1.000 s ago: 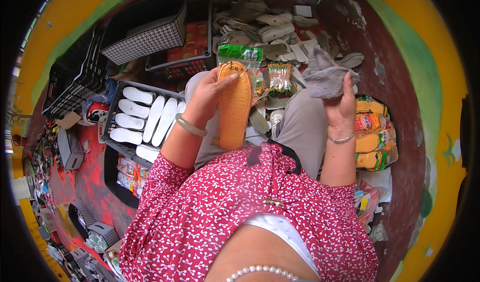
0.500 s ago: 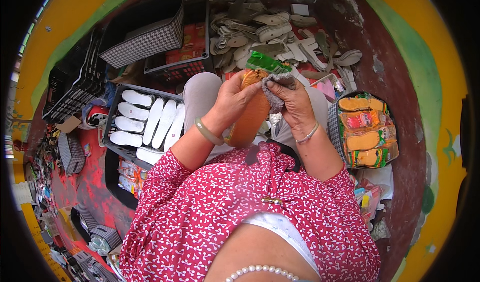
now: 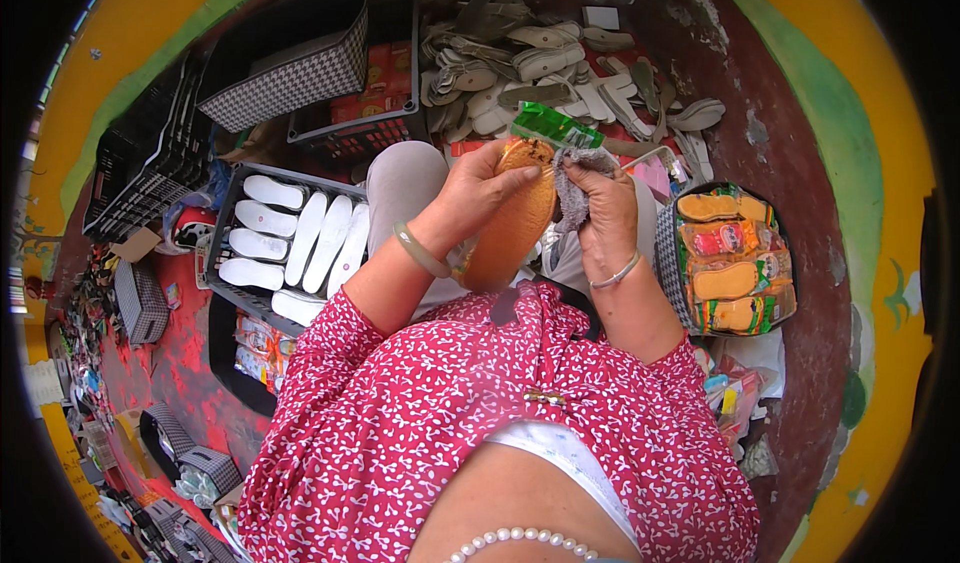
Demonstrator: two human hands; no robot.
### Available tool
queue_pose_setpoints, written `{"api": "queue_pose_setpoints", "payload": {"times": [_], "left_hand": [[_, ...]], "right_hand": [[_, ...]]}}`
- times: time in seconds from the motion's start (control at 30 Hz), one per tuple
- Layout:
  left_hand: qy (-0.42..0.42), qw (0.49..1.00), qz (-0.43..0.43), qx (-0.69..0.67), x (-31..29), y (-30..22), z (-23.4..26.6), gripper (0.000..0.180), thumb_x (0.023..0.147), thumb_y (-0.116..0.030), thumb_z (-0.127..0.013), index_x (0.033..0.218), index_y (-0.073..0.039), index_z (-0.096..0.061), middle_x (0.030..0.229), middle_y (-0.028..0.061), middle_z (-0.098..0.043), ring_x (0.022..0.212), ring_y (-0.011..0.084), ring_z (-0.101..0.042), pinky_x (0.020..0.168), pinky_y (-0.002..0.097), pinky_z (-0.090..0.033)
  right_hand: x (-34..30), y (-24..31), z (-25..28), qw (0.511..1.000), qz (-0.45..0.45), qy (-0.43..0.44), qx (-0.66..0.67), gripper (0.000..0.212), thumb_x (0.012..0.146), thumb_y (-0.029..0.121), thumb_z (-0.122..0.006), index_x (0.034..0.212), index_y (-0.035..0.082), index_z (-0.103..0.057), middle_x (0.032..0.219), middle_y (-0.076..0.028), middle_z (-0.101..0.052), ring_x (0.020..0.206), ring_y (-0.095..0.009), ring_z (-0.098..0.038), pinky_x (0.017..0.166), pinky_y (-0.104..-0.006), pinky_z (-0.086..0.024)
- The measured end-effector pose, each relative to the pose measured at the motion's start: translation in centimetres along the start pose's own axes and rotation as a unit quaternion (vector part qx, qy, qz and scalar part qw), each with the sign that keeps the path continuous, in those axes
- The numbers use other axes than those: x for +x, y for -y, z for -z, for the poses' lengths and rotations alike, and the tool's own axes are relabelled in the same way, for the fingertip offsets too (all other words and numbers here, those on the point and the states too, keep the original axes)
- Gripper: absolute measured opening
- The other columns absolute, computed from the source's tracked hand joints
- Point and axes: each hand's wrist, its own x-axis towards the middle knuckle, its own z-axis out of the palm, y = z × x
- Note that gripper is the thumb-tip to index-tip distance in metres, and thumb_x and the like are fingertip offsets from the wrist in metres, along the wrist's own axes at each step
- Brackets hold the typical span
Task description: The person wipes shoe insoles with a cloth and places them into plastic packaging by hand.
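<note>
In front of my lap, my left hand [image 3: 474, 195] grips a clear-wrapped pack of orange insoles [image 3: 514, 225] by its left edge, thumb across the face. Dark specks mark the pack's upper end, where a green header [image 3: 556, 126] sticks out. A grey cloth [image 3: 571, 195] is bunched in my right hand [image 3: 610, 205], closed around it at the pack's upper right edge. Whether the cloth touches the pack is hard to make out.
White insoles fill a dark crate [image 3: 262, 301] at my left. On the right stands a checked basket [image 3: 672, 263] of orange insole packs. Loose insoles [image 3: 548, 58] are heaped ahead, beside a black crate [image 3: 355, 133] with a checked bin [image 3: 290, 83] on it.
My right hand and the cloth have shifted slightly right, baring more of the pack's upper end. The pack's top has tilted a little to the right.
</note>
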Motion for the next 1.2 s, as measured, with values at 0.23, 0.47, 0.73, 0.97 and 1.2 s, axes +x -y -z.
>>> {"api": "queue_pose_setpoints", "payload": {"times": [0.23, 0.47, 0.73, 0.97, 1.2], "left_hand": [[0.005, 0.992, 0.067, -0.102, 0.3, 0.8, 0.9, 0.039, 0.088, -0.013, -0.063, 0.121, 0.003, -0.050, 0.104, 0.0069, -0.062, 0.092, 0.0130, -0.060, 0.081, 0.0255, -0.049], [-0.066, 0.876, -0.191, 0.437, -0.6, 4.5, 0.3, 0.071, 0.080, -0.026, -0.070, 0.136, 0.001, -0.034, 0.122, 0.0177, -0.049, 0.113, 0.0273, -0.050, 0.095, 0.0365, -0.041], [0.051, 0.932, 0.072, -0.353, -0.4, 4.9, 1.9, 0.051, 0.093, -0.037, -0.050, 0.132, -0.008, -0.036, 0.117, 0.0116, -0.054, 0.104, 0.0224, -0.056, 0.086, 0.0385, -0.051], [0.052, 0.878, 0.038, -0.474, 0.8, 3.4, 2.5, 0.066, 0.092, -0.056, -0.038, 0.132, -0.003, -0.039, 0.120, 0.0160, -0.054, 0.111, 0.0296, -0.055, 0.096, 0.0424, -0.045], [0.032, 0.891, 0.035, -0.451, -0.2, 3.3, 1.4, 0.077, 0.090, -0.065, -0.030, 0.138, -0.005, -0.033, 0.135, 0.0164, -0.044, 0.123, 0.0308, -0.045, 0.104, 0.0439, -0.035]], "right_hand": [[0.9, -0.3, 0.6, 1.000, -0.004, -0.009, 0.002, 0.014, 0.079, -0.005, -0.063, 0.091, 0.001, -0.062, 0.085, -0.006, -0.065, 0.076, -0.016, -0.064, 0.069, -0.0270, -0.053], [1.7, -0.9, 1.0, 0.999, -0.037, -0.016, 0.015, 0.017, 0.083, 0.000, -0.062, 0.100, 0.000, -0.060, 0.092, -0.007, -0.063, 0.079, -0.018, -0.063, 0.071, -0.0294, -0.053], [2.7, 2.4, 0.3, 0.987, -0.044, -0.010, 0.153, 0.020, 0.086, 0.010, -0.064, 0.104, 0.003, -0.060, 0.102, -0.007, -0.063, 0.093, -0.019, -0.062, 0.082, -0.0371, -0.051], [-1.9, 1.8, -1.5, 0.943, 0.178, 0.219, -0.175, 0.041, 0.085, 0.009, -0.065, 0.124, 0.003, -0.053, 0.117, -0.009, -0.060, 0.099, -0.015, -0.061, 0.083, -0.0290, -0.050], [-2.7, -2.5, -2.4, 0.644, 0.323, 0.257, -0.644, 0.067, 0.073, 0.031, -0.071, 0.135, 0.017, -0.048, 0.148, -0.013, -0.029, 0.139, -0.034, -0.022, 0.104, -0.0494, -0.020]]}}
